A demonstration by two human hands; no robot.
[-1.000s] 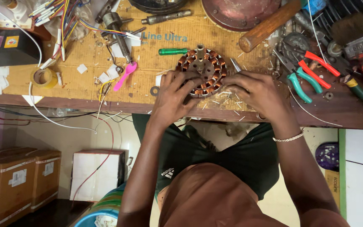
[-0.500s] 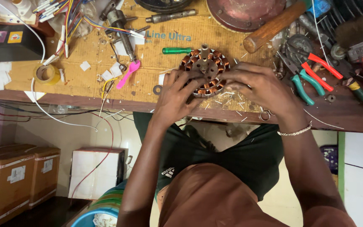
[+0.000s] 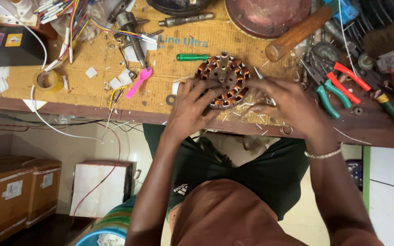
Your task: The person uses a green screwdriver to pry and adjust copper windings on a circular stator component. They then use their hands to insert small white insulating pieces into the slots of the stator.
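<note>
A round motor stator [image 3: 224,78] with copper windings and a steel shaft in its centre lies flat on the workbench [image 3: 92,93]. My left hand [image 3: 190,107] grips its near left side, fingers laid over the coils. On the right, my right hand [image 3: 281,102] holds the rim with its fingertips on the windings. A metal bracelet [image 3: 327,154] circles my right wrist.
A green-handled screwdriver [image 3: 192,57] and a pink plastic piece [image 3: 137,82] lie left of the stator. Pliers with red and green handles [image 3: 338,86], a wooden hammer handle [image 3: 297,33], a tape roll [image 3: 46,80] and loose wires crowd the bench. Cardboard boxes [image 3: 17,191] stand on the floor.
Both hands have stayed on the stator; my fingers have shifted slightly over the coils. The view has tilted a little, so the bench sits higher in frame.
</note>
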